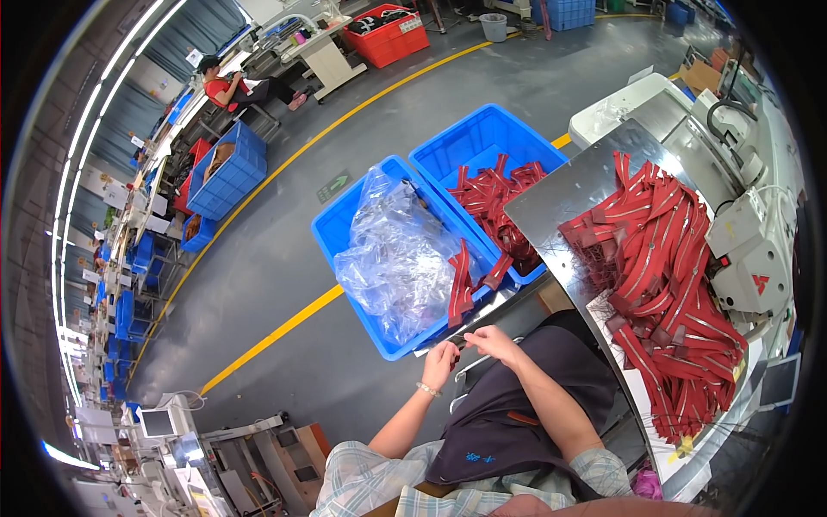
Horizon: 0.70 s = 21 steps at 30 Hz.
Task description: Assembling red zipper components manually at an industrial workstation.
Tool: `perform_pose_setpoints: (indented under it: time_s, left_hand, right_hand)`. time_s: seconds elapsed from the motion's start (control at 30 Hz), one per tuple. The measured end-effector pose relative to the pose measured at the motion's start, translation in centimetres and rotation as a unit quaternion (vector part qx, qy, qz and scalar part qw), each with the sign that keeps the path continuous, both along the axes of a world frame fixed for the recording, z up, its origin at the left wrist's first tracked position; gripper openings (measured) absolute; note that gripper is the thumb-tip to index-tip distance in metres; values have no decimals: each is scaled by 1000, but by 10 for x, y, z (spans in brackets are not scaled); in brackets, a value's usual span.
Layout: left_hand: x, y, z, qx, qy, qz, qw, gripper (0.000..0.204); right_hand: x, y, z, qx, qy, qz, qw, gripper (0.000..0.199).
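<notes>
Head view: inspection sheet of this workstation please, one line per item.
Surface: shiny metal worktable at the person's right, sloping toward the lap.
Job's things: pile of red zipper strips on the table; more red strips in the far blue bin; two strips hang over the near blue bin.
Clutter: crumpled clear plastic bag in the near bin.
Grippers: left hand and right hand close together over the lap, pinching something small; what it is cannot be made out.
Cables: dark cable looping on the white machine.
Surroundings: grey floor with yellow line; seated person in red at a distant bench.
</notes>
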State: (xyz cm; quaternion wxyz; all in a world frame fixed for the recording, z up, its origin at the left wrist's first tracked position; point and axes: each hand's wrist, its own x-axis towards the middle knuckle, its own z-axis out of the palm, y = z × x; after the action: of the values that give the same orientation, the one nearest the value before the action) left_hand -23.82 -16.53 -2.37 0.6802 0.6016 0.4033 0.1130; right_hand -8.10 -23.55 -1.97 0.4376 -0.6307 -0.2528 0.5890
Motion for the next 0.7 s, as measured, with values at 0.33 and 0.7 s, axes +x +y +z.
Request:
perform_pose_setpoints:
  time_s: [0.33, 0.7]
  left_hand:
    - [2, -3, -3, 149, 41, -33, 987, 28]
    - [0, -3, -9, 142, 70, -46, 986, 26]
  right_hand:
    - [2, 2, -8, -2, -39, 28, 999, 36]
    - [-11, 7, -16, 36, -7, 3, 999, 34]
